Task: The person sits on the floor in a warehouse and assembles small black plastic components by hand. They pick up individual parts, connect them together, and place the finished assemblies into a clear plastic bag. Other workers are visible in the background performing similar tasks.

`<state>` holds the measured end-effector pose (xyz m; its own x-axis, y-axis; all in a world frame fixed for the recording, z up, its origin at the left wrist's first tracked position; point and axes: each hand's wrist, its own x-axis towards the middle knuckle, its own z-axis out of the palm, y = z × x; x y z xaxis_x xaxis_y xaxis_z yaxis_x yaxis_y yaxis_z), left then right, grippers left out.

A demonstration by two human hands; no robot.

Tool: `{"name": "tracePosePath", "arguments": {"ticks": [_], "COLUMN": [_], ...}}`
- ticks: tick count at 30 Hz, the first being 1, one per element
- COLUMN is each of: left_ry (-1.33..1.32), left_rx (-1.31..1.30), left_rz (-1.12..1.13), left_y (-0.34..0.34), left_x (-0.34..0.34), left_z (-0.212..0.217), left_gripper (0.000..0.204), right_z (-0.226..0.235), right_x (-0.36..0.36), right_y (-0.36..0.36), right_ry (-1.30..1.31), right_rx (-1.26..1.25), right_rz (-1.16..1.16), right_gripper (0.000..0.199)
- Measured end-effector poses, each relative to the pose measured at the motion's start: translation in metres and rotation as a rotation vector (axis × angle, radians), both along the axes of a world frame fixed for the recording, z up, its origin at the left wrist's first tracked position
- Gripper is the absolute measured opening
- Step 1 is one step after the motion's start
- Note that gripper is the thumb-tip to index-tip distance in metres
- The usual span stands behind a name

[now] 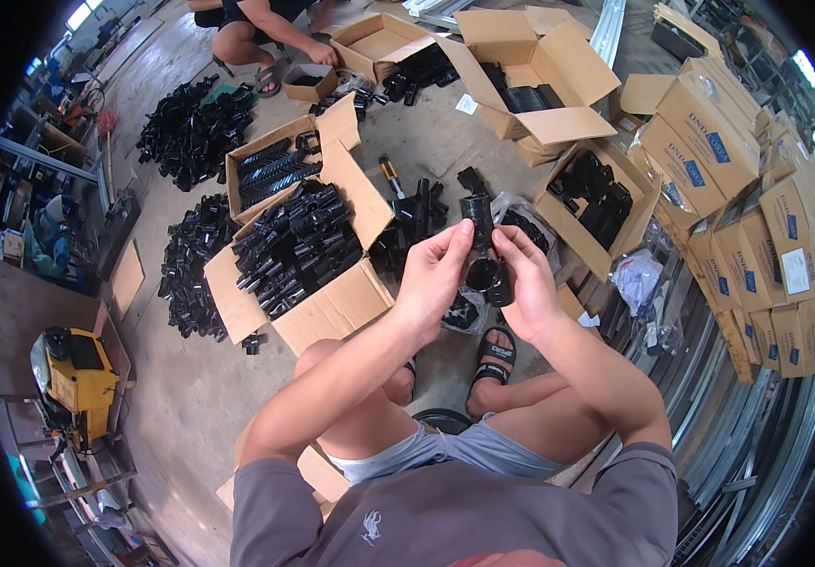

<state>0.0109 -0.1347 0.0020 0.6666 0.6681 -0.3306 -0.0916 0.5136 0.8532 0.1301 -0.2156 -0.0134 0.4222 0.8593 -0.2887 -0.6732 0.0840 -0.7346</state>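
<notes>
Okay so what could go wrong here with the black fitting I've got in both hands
The black fitting is held only by the fingertips of the left hand and right hand, so it could slip and land on the sandalled foot below. It might also roll into the loose black parts and get mixed up.

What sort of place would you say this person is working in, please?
Probably a workshop or small warehouse: open cardboard boxes of black plastic fittings sit on a bare concrete floor, metal rails lie stacked, and both hands hold a black fitting.
</notes>
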Motion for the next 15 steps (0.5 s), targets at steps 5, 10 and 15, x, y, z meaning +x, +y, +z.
{"name": "tracePosePath", "arguments": {"ticks": [5, 10, 15], "left_ry": [-0.097, -0.015, 0.078], "left_rx": [-0.05, -0.044, -0.048], "left_rz": [0.104, 0.121, 0.144], "left_y": [-0.004, 0.013, 0.033], "left_x": [0.004, 0.001, -0.005], "left_z": [-0.012, -0.036, -0.041], "left_gripper": [0.034, 0.031, 0.035], "right_z": [-0.009, -0.022, -0.059], "right_x": [-0.004, 0.009, 0.043], "right_y": [0.003, 0.016, 0.039], "right_ry": [-0.344, -1.041, -1.063], "right_rx": [-0.132, -0.219, -0.294], "right_rz": [-0.095, -0.164, -0.154], "right_gripper": [0.023, 0.025, 0.026]}}
